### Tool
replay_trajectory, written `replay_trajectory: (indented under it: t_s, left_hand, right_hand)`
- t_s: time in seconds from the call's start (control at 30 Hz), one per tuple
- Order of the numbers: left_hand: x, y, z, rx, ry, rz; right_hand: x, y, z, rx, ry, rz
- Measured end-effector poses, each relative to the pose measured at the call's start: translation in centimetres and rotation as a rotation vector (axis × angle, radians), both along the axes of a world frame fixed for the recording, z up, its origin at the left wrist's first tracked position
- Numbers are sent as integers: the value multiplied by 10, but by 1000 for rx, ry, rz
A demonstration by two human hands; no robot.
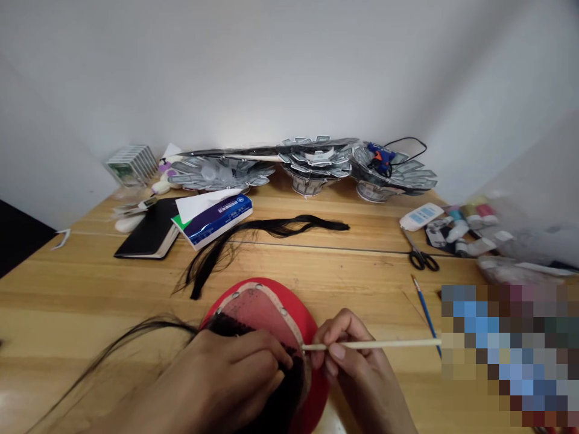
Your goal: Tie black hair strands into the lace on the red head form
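Observation:
A red dome-shaped wig form (312,337) sits at the near edge of the table, with a pink-and-beige lace wig cap (257,310) stretched over it. Small metal snaps line the cap's beige trim. My left hand (221,374) pinches black hair strands (280,404) against the cap, and the hand hides part of the cap. My right hand (355,361) holds a thin wooden stick (384,344) between fingers and thumb, with its tip at the cap's edge. A long hank of black hair (280,226) lies loose on the table, beyond both hands.
On the wooden table lie a tissue packet (212,218), a black notebook (149,229), black-handled scissors (420,256) and a blue paintbrush (425,313). Card-covered round structures and a blue glue gun (377,158) stand at the back by the wall. Bottles cluster at right; a pixelated patch covers the lower right.

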State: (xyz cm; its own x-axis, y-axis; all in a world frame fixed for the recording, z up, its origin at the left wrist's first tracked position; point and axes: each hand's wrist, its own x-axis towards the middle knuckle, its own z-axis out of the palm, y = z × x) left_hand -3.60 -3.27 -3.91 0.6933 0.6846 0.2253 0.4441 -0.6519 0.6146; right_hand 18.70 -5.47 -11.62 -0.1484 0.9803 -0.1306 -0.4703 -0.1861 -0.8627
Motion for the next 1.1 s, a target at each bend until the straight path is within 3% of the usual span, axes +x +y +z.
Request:
replay_trajectory:
  t_s: [0.33, 0.47, 0.73, 1.1]
  left_hand:
    - [1, 3, -6, 101, -15, -15]
    - [1, 4, -4, -21, 8, -35]
    - [3, 10, 7, -376, -199, 39]
    - [-2, 4, 6, -451, -352, 140]
  right_hand:
    - [3, -5, -2, 111, -66, -8]
    - [4, -5, -1, 77, -56, -15]
    - [0, 2, 4, -38, 55, 47]
    - [-5, -5, 5, 26, -71, -29]
